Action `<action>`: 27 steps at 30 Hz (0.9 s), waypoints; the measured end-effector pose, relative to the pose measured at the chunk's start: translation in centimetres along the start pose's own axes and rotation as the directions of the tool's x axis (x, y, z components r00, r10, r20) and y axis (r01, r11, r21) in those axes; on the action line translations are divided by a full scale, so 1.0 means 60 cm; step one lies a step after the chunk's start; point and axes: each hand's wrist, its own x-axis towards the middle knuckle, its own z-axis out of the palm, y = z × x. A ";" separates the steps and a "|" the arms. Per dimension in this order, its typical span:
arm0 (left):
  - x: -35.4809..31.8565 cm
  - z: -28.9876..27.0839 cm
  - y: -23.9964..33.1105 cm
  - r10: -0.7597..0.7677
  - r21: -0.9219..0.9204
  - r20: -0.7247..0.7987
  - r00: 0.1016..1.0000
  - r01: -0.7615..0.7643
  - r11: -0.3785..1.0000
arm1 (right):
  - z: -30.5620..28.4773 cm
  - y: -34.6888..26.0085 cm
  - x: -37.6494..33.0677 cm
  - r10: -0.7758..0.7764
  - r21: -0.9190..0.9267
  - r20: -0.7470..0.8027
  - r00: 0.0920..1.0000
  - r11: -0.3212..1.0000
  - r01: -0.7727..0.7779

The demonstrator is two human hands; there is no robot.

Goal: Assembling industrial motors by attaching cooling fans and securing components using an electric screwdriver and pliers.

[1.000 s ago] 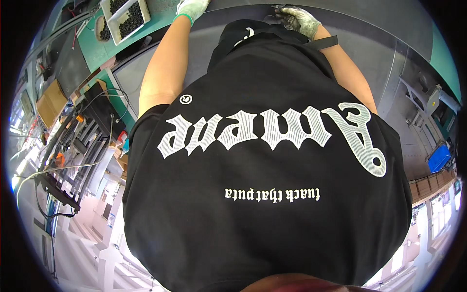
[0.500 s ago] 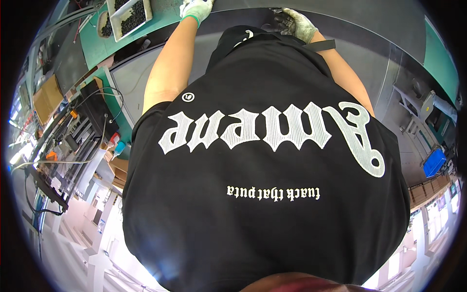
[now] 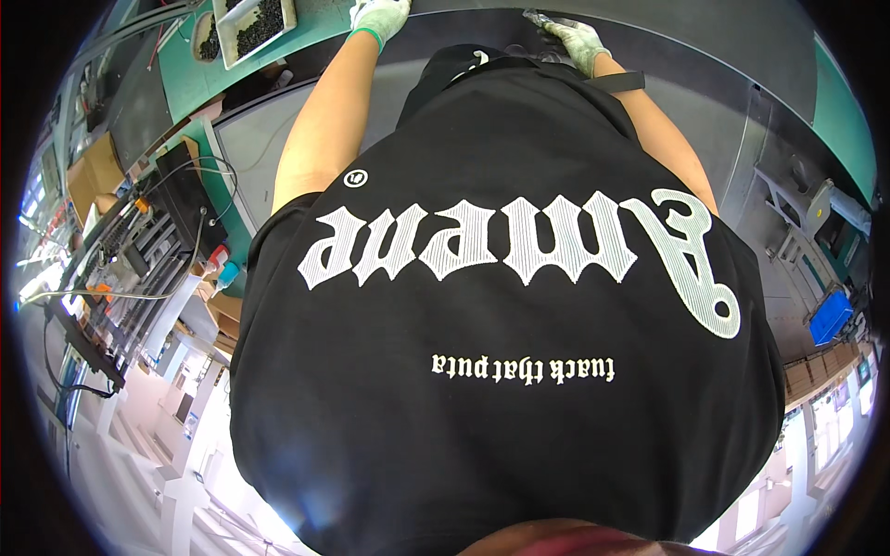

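At the upper edge, my left hand (image 3: 378, 18) wears a pale glove with a green cuff. It lies on or just over the green and dark worktop, its fingers cut off by the picture's edge. My right hand (image 3: 578, 43), in a smudged pale glove, is at the worktop's near edge. Its fingers come together around a small greyish, shiny thing (image 3: 535, 17) whose kind I cannot make out. Left of my left hand stands a white tray (image 3: 262, 51) of small black pieces. Beside it is a smaller rounded container (image 3: 197, 37), also with black pieces.
The green worktop (image 3: 185, 79) runs along the left, with dark equipment and cables (image 3: 185, 190) nearer me. A cardboard piece (image 3: 95, 171) stands at the far left. A blue bin (image 3: 830, 318) is low on the right, near metal framework.
My right hand has moved slightly up and right, lifting its fingertips over the worktop edge, where the greyish thing now shows. My left hand has shifted only slightly up.
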 end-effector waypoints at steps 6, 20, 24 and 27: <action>0.006 0.002 -0.006 0.018 -0.009 -0.006 1.000 -0.018 1.000 | -0.020 0.024 0.034 -0.083 -0.155 0.084 0.993 0.983 0.095; 0.012 0.014 -0.010 0.021 -0.044 -0.041 0.999 -0.023 0.999 | -0.033 0.035 -0.007 -0.065 -0.024 -0.010 0.998 0.998 0.064; 0.011 0.017 -0.008 0.027 -0.041 -0.035 0.999 -0.029 0.999 | -0.060 0.055 0.009 -0.095 0.171 0.058 0.994 0.982 0.084; 0.008 0.017 -0.024 0.011 -0.046 -0.033 0.999 -0.013 0.999 | -0.015 0.015 -0.042 -0.084 0.207 0.019 0.996 0.975 0.079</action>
